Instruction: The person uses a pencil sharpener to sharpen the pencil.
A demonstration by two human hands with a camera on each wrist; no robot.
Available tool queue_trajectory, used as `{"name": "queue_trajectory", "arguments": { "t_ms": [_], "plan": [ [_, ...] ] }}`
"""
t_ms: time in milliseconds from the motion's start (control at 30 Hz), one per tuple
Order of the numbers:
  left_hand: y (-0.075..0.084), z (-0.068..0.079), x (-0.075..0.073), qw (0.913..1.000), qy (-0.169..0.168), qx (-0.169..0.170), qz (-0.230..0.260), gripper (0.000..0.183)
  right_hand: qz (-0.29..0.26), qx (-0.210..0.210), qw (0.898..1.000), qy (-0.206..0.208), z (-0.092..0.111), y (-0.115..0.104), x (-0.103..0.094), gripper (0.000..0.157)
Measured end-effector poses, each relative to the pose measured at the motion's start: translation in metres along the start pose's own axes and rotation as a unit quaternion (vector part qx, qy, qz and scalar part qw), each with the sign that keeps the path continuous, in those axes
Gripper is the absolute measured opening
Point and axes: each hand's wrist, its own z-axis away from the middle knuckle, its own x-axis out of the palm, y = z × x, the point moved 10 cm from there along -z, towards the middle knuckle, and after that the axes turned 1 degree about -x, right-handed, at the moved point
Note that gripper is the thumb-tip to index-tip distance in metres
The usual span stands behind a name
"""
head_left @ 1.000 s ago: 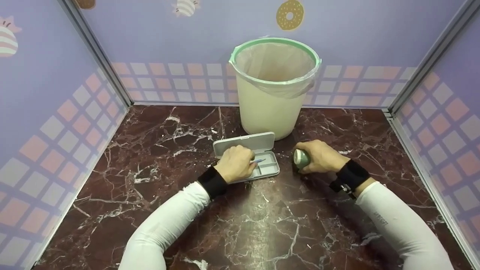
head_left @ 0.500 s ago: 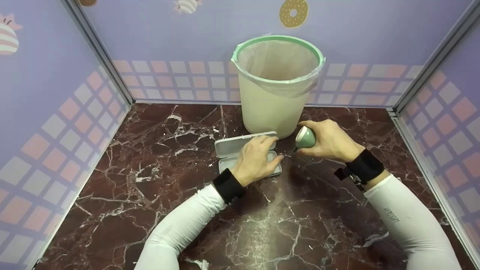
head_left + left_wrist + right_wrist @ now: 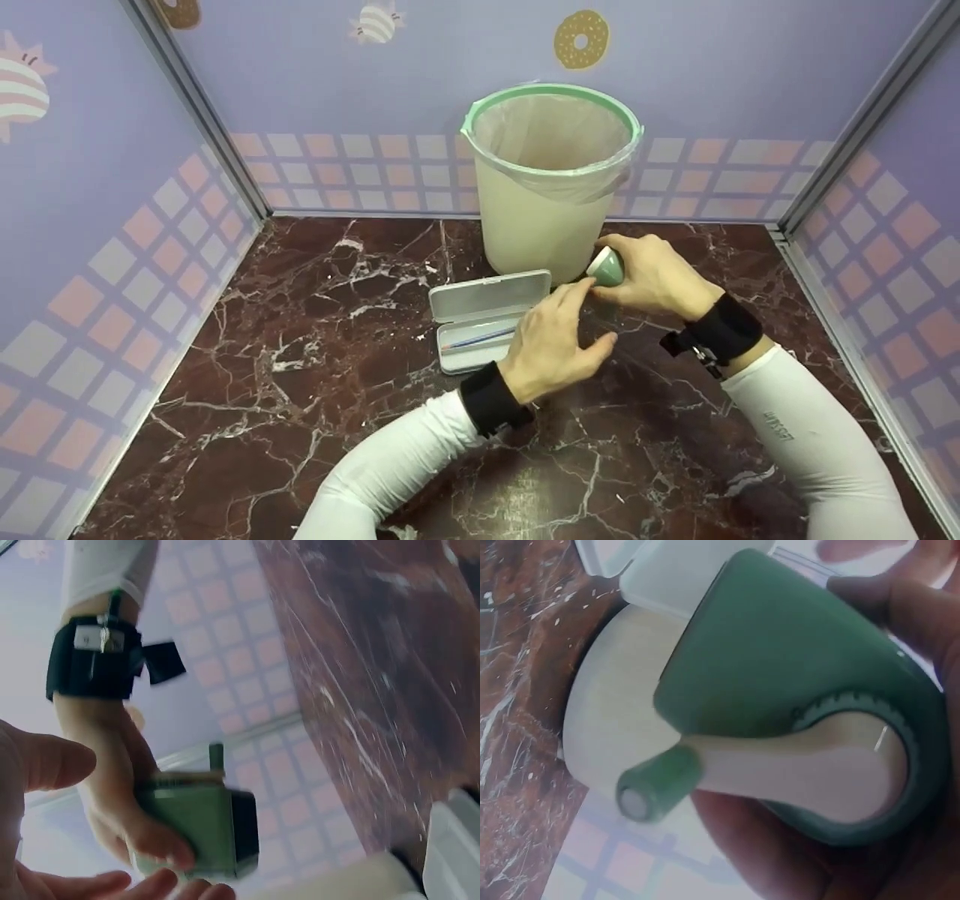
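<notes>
My right hand [image 3: 664, 277] grips a green hand-crank pencil sharpener [image 3: 611, 270] just right of the bin's base. In the right wrist view, the sharpener's pale crank arm with its green knob [image 3: 656, 784] faces the camera. My left hand [image 3: 551, 341] reaches over the right end of an open grey-white pencil case [image 3: 491, 298], fingers extended and thumb spread, holding nothing. Its fingertips are close to the sharpener; whether they touch it I cannot tell. Inside the case lies a blue pencil [image 3: 478, 340], its right end hidden behind the left hand.
A cream bin [image 3: 540, 217] with a green rim and a clear liner stands behind the pencil case. Dark red marbled tabletop [image 3: 300, 390] spreads around, walled by purple panels [image 3: 360, 82] at the back and both sides.
The left hand has let go of the blue pencil, leaving it in the case, and has moved right toward the sharpener. The right hand has lifted and tilted the sharpener, shifting slightly away from me.
</notes>
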Motion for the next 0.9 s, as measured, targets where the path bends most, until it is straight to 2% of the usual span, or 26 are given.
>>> {"name": "queue_trajectory", "arguments": {
  "t_ms": [233, 467, 800, 900],
  "plan": [
    [-0.006, 0.003, 0.010, 0.9994, 0.009, -0.032, -0.002, 0.086, -0.015, 0.018, 1.000, 0.007, -0.001, 0.001, 0.002, 0.069],
    [-0.012, 0.001, 0.019, 0.9981, 0.009, -0.059, 0.014, 0.084, -0.036, 0.033, 0.999, 0.011, 0.000, 0.003, 0.007, 0.070],
    [-0.028, -0.006, 0.028, 0.9941, -0.001, -0.095, 0.052, 0.086, -0.068, 0.019, 0.997, -0.001, 0.006, 0.001, 0.019, 0.081],
    [-0.035, -0.004, 0.028, 0.9934, 0.000, -0.103, 0.051, 0.089, -0.085, 0.022, 0.996, -0.004, 0.009, -0.002, 0.024, 0.083]
  ]
}}
